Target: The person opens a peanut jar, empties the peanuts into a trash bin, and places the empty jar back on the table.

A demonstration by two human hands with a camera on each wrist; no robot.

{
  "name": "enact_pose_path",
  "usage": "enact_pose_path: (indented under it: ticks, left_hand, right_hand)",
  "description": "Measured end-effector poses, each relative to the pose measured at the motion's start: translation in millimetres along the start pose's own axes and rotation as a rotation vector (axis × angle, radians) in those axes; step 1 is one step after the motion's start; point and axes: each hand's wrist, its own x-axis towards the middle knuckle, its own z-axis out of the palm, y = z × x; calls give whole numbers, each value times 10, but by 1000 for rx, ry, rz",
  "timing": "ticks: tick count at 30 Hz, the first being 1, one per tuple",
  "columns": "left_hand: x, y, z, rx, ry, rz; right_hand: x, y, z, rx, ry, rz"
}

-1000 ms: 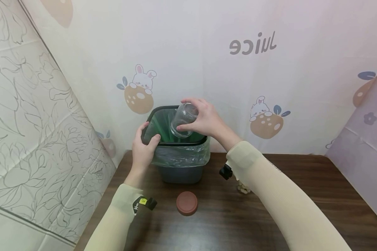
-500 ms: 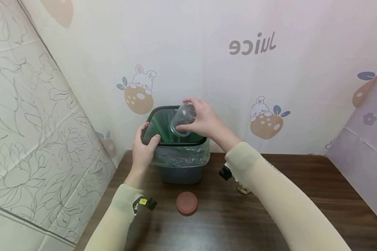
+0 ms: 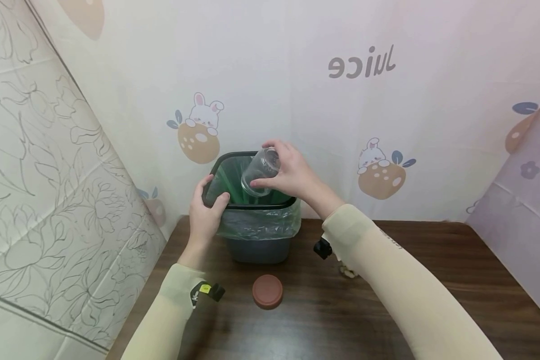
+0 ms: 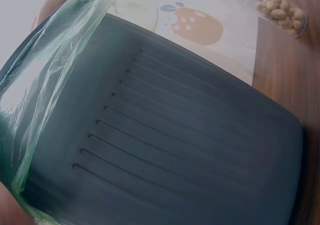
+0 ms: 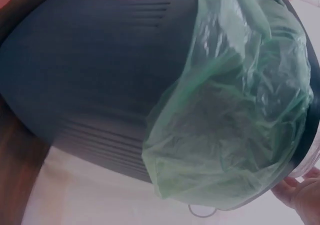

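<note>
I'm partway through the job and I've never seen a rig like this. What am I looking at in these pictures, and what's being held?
There is no machine here: a person works with two bare hands. The head camera looks forward and down over everything; the two wrist cameras look closely at each hand's work, so the bin nearly fills both.

The left hand grips the bin's rim. The right hand holds a clear jar, tilted over the bin's opening. A green bag lines the bin and folds over its rim.

On the dark wooden table lie a reddish lid and, best seen from the left wrist, pale nuts in something clear.
</note>
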Motion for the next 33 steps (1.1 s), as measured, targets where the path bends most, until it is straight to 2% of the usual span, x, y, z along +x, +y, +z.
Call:
enact_pose_path:
  ticks: [11, 20, 28, 33]
  left_hand:
    - [-8, 11, 4, 3, -9, 5]
    - [-7, 14, 5, 1, -14, 14]
    - [-7, -7, 13, 23, -9, 20]
    - [-14, 2, 1, 17, -12, 7]
  right_hand:
    - [-7, -4, -8, -6, 7, -32]
    - [-69, -32, -37, 79, 46, -14]
    - [-210, -64, -220, 205, 166, 103]
    - [-367, -63, -322, 369, 206, 203]
